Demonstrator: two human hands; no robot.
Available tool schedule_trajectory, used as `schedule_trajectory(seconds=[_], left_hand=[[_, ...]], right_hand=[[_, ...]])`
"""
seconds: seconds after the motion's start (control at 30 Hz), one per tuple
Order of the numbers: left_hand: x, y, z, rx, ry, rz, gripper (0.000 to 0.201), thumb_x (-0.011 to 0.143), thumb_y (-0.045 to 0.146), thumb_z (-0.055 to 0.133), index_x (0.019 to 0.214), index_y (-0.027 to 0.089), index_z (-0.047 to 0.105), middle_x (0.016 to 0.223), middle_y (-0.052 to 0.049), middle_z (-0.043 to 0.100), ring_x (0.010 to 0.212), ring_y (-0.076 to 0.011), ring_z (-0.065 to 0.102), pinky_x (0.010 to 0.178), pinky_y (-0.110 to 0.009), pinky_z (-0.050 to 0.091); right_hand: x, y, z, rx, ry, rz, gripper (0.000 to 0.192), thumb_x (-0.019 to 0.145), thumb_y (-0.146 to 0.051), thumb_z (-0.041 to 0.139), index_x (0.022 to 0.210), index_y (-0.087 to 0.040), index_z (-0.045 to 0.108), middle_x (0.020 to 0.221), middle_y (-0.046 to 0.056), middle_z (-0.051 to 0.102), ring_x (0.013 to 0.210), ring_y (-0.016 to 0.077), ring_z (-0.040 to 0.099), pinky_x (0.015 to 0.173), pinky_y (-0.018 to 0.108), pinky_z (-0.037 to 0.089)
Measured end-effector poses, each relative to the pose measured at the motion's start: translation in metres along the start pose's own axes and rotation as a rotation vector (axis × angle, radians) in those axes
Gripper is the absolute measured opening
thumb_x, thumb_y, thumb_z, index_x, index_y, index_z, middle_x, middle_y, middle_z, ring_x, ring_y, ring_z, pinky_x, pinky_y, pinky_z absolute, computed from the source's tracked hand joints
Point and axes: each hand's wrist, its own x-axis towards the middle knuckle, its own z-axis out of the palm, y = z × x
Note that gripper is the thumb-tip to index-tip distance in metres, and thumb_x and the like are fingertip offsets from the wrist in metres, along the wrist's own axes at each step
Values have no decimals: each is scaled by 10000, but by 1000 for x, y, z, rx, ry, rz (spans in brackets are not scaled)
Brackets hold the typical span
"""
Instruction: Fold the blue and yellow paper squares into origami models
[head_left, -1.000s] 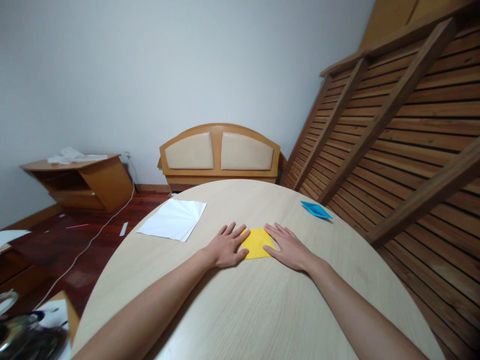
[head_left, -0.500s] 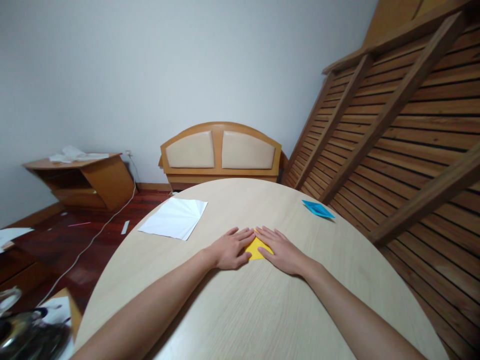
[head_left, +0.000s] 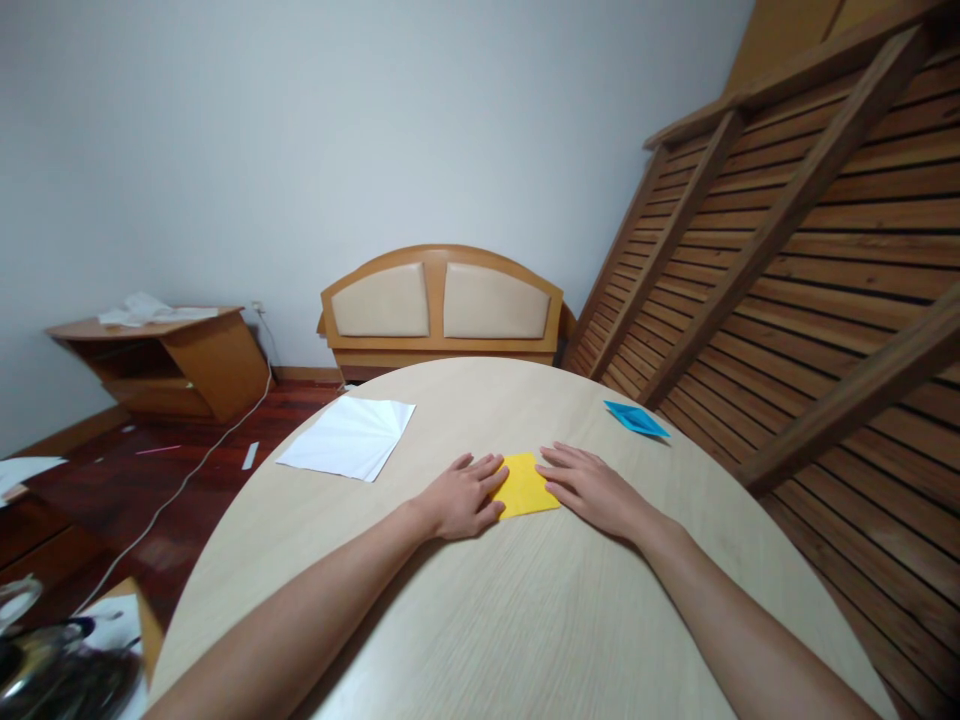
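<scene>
Head view: yellow paper [head_left: 525, 488] lies on the table [head_left: 480, 620], your left hand [head_left: 459, 498] flat at its 9 o'clock edge, your right hand [head_left: 598, 492] at 3, fingers loosely spread, tips touching it. White paper [head_left: 349, 438] sits at 10 o'clock, blue paper [head_left: 636, 419] at 2.

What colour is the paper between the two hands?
The paper is yellow, shown best in the head view, the only one.

Seen from my remote post: yellow paper [head_left: 527, 484] on a pale-grained tabletop [head_left: 480, 620], white paper [head_left: 346, 438] toward ten o'clock, blue paper [head_left: 637, 421] at two, apparently dark-red floor [head_left: 176, 462] at nine.
</scene>
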Motion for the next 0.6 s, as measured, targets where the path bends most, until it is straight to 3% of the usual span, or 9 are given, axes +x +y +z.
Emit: schedule_trajectory(seconds=[0.1,0.3,0.6], left_hand=[[-2,-1,-1,6,1,16,551,976,395,416,1490,200,384,1575,-167,311,1455,-302,308,1163,-545,251],[-3,-3,0,-22,1,40,535,979,426,430,1488,263,400,1596,-134,275,1466,-318,278,1157,-552,253],[-2,0,0,-16,-15,-4,584,987,430,393,1507,170,343,1584,-183,276,1468,-299,278,1170,-539,246]], right_hand=[[3,-10,5,48,48,-47,411,1010,-372,424,1379,-273,575,1453,56,540,1390,272,426,1150,501,338],[7,-20,20,123,-70,-51,473,1020,-421,402,1473,-290,441,1527,33,444,1445,257,337,1181,499,283],[5,-14,-2,71,-76,-71,421,961,-397,508,1339,-248,621,1412,54,580,1389,292,420,1159,466,325]])
